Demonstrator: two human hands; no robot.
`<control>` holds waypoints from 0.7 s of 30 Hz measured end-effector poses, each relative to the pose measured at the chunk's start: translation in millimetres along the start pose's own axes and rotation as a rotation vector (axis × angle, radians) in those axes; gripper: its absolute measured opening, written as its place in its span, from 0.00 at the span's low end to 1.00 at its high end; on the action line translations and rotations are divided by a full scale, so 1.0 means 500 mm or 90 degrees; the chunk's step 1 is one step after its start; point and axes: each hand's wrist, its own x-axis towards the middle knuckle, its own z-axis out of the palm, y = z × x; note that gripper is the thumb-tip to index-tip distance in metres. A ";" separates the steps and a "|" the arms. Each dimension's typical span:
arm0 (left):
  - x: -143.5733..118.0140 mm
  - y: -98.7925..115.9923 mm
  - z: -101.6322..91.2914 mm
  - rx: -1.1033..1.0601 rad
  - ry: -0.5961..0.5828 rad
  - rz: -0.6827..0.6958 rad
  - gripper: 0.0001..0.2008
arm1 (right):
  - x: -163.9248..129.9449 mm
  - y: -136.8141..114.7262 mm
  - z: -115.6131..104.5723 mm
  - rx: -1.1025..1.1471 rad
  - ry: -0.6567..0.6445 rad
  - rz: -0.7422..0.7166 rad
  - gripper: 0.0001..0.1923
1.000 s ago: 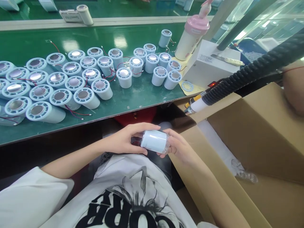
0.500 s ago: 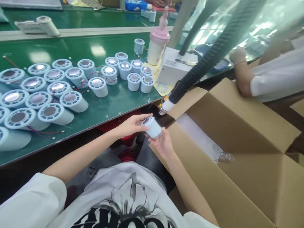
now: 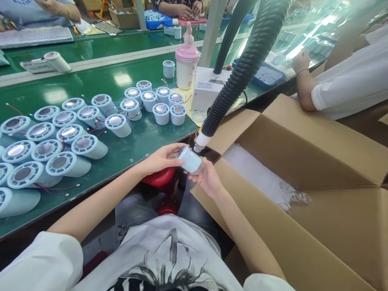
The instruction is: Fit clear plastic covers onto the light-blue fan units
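Between my two hands is a light-blue cylindrical housing [image 3: 190, 161], tilted, in front of the bench edge. Clear plastic shows around its lower right end. My left hand [image 3: 163, 158] grips the upper left end with thumb and fingers. My right hand [image 3: 209, 178] is closed around the lower right end, its fingers partly hidden underneath. Just above the housing hangs a nozzle [image 3: 200, 142] on a black corrugated hose [image 3: 233, 85]. Many similar housings [image 3: 89, 146] with round silvery or dark discs in their ends stand on the green bench [image 3: 133, 149], some with thin red wires.
An open cardboard box [image 3: 273, 226] with white lining and clear plastic pieces lies to my right. A white machine box [image 3: 206, 91] and a pink-lidded bottle [image 3: 186, 66] stand at the bench's right. Co-workers' arms show across the bench and at right, near a blue tray [image 3: 268, 76].
My view has shifted slightly upward and the bench sits lower in it. The housing has turned in my hands, so its disc end no longer faces me; both hands still hold it.
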 end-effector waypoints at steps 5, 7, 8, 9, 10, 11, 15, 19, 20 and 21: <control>-0.017 0.009 -0.006 0.006 -0.020 0.025 0.30 | -0.009 0.006 0.016 -0.025 -0.003 -0.041 0.19; -0.029 0.011 -0.007 0.007 -0.051 0.039 0.29 | -0.021 0.007 0.022 -0.039 -0.003 -0.060 0.19; -0.038 0.013 -0.006 0.011 -0.068 0.048 0.29 | -0.029 0.005 0.025 -0.045 -0.004 -0.066 0.20; -0.048 0.015 -0.004 0.019 -0.082 0.059 0.29 | -0.038 0.002 0.028 -0.054 -0.009 -0.068 0.20; -0.059 0.018 0.000 0.030 -0.092 0.072 0.30 | -0.048 -0.002 0.032 -0.066 -0.017 -0.067 0.21; -0.071 0.021 0.004 0.042 -0.097 0.088 0.31 | -0.059 -0.006 0.035 -0.081 -0.026 -0.061 0.21; -0.116 0.030 0.024 0.102 -0.102 0.165 0.35 | -0.099 -0.026 0.051 -0.140 -0.068 0.007 0.22; -0.147 0.035 0.037 0.256 -0.102 0.219 0.36 | -0.126 -0.038 0.067 -0.135 -0.106 0.150 0.25; -0.154 0.038 0.040 0.298 -0.100 0.221 0.34 | -0.130 -0.040 0.069 -0.130 -0.114 0.193 0.28; -0.160 0.041 0.044 0.325 -0.095 0.214 0.33 | -0.134 -0.041 0.071 -0.129 -0.124 0.233 0.30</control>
